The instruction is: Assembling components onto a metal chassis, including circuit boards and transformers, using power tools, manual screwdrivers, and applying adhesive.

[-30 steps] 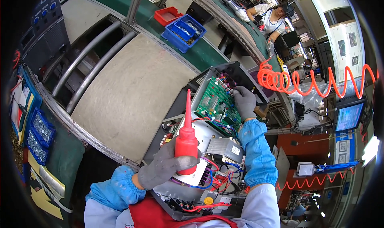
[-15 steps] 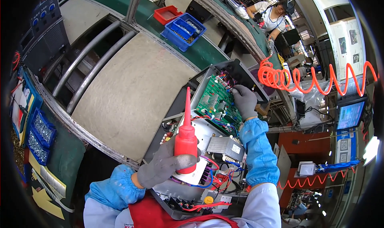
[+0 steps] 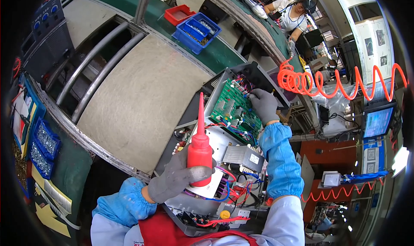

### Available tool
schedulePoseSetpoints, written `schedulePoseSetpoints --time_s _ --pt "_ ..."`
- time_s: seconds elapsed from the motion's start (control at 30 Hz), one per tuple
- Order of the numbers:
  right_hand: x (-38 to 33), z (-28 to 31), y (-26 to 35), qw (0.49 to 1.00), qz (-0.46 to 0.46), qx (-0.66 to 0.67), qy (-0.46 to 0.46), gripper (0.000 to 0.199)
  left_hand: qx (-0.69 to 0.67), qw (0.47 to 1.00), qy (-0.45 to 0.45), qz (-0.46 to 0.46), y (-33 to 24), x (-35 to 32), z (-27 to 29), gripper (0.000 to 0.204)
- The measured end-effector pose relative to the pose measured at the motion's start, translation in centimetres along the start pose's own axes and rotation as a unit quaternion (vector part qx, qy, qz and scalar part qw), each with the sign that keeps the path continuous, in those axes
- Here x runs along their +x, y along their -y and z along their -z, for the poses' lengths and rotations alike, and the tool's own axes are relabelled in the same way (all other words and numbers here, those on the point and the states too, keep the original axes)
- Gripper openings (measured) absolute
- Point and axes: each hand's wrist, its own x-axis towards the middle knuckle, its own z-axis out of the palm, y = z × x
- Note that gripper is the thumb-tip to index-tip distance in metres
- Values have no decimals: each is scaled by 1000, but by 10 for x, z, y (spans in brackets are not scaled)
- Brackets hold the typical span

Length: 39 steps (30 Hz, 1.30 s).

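My left hand (image 3: 174,179), in a grey glove, grips a red squeeze bottle (image 3: 199,153) with a long thin nozzle pointing up. It hovers over the near end of an opened metal device (image 3: 224,142) full of wires and boards. My right hand (image 3: 264,104), also gloved in grey with a blue sleeve cover, rests on the far right edge of the green circuit board (image 3: 233,112) inside the device. Whether its fingers pinch anything is hidden. A finned grey heat sink (image 3: 246,156) lies between the two hands.
A beige mat (image 3: 138,99) covers the bench to the left. Blue (image 3: 196,30) and red (image 3: 179,14) parts bins stand at the far edge. An orange coiled air hose (image 3: 327,80) hangs at right. Another person (image 3: 293,13) works at the far bench. Small blue bins (image 3: 41,147) sit at left.
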Motion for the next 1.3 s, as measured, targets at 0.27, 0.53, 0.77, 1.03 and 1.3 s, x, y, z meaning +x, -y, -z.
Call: schedulePoseSetpoints --time_s 0.27,0.53,0.77,1.03,1.3 --pt "6 -9 5 998 -44 -37 30 25 46 999 -22 -15 -2 0 -9 58" --pt "-2 -20 -14 989 -83 108 58 30 39 997 -50 -35 -1 -10 -14 60" --pt "-13 -5 -19 989 -58 104 83 46 63 995 -66 -37 -6 -14 -25 68" --pt "-125 71 48 948 156 271 -52 31 100 986 -78 -111 -18 10 -20 67" --pt "-181 114 115 865 193 463 -23 71 -2 991 94 -100 -22 21 -85 75"
